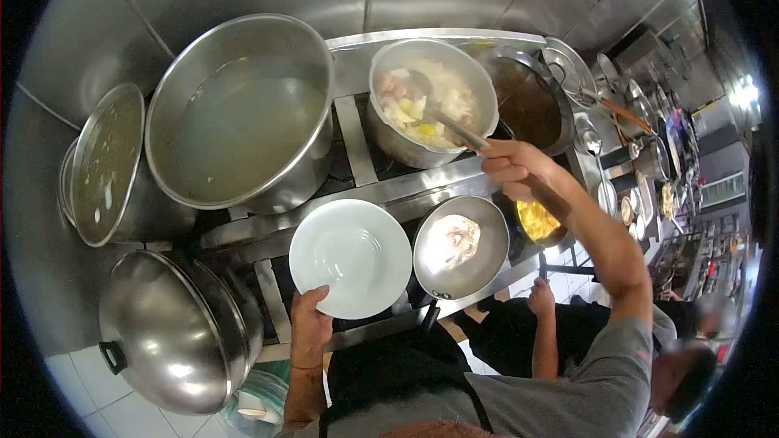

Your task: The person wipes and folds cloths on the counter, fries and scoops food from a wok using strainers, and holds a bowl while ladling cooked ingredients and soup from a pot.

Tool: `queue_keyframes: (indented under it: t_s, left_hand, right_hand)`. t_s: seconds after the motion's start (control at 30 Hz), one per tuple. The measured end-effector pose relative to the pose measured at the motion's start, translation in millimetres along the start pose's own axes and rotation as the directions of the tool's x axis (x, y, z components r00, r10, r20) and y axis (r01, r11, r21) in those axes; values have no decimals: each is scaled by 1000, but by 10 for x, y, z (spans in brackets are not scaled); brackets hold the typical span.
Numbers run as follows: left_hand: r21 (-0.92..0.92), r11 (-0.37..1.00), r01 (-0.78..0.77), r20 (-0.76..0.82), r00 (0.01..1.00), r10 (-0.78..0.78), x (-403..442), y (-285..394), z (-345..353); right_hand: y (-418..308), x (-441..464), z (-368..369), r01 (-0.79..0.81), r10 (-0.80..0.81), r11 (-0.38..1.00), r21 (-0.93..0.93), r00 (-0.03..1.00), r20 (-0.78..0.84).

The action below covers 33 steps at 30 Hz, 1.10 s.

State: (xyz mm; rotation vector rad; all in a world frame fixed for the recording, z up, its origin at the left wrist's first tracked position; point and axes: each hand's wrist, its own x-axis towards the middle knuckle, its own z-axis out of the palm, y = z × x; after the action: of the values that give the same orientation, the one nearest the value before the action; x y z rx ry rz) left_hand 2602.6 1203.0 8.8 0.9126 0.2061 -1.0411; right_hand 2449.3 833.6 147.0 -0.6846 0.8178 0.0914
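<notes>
My left hand (312,320) holds the near rim of a white plate (350,259), thumb on top; nothing lies on the plate. My right hand (515,166) is wrapped round the handle of a metal ladle (454,126). The ladle's bowl is in the pale and pinkish food inside a metal pot (475,73) behind the plate. Just right of the plate, a frying pan (422,251) contains something white and brown, partly lost in glare.
A large pot of cloudy liquid (320,138), a smaller pot (138,113) and a domed lid (162,324) stand left. At right are a pot of dark liquid (527,105) and a co-worker's hand (541,298) on a pan of yellow food (537,221).
</notes>
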Motion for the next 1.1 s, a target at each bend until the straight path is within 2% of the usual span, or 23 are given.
queue_keyframes:
  t_s: [0.03,0.2,0.27,0.4,0.47,0.53,0.6,0.63,0.7,0.73,0.83,0.9,0.93,1.0,1.03,1.1]
  left_hand:
    - [4,1000,-30,3,1000,30,-14,22,6]
    - [52,996,-74,23,997,73,-27,88,12]
    - [63,995,-77,10,997,77,-6,96,36]
    - [91,992,-92,12,996,91,-18,143,196]
    - [57,997,-61,42,997,58,13,125,173]
    - [68,996,-54,42,998,51,26,103,202]
    - [80,996,-49,41,998,46,34,79,198]
    - [85,995,-61,48,997,57,39,58,185]
    - [90,993,-76,56,996,71,31,44,197]
    - [102,992,-69,43,997,65,9,51,223]
    - [89,995,-54,42,998,50,-2,57,233]
    - [64,997,-42,58,998,39,10,54,237]
    - [70,997,-42,56,998,39,31,49,245]
    - [74,996,-44,49,998,40,73,37,252]
    - [87,996,-34,48,998,30,106,36,254]
    - [98,995,-28,44,999,23,147,59,284]
  right_hand:
    - [48,-14,-86,10,-20,987,162,998,57]
    - [135,-164,-86,110,-117,975,195,993,26]
    - [130,-157,-136,162,-159,986,46,985,-60]
    - [108,-109,-254,164,-163,986,35,985,-52]
    - [175,-50,-256,232,-256,952,-199,961,-102]
    - [124,-24,-282,222,-246,959,-178,962,-122]
    - [69,43,-353,161,-160,983,88,987,-14]
    - [72,52,-320,162,-162,983,88,987,-13]
    - [75,62,-129,156,-175,971,-180,980,-92]
    - [69,97,-157,157,-175,971,-179,980,-90]
    - [27,180,-207,146,-156,981,-129,985,-73]
    - [-3,139,-115,113,-114,993,-15,985,-128]
    - [-14,146,-156,114,-116,993,-17,985,-129]
    - [-18,175,-268,40,-92,935,352,987,130]
    - [-13,150,-272,39,-91,935,352,987,133]
    - [12,44,-206,-35,-94,868,496,968,233]
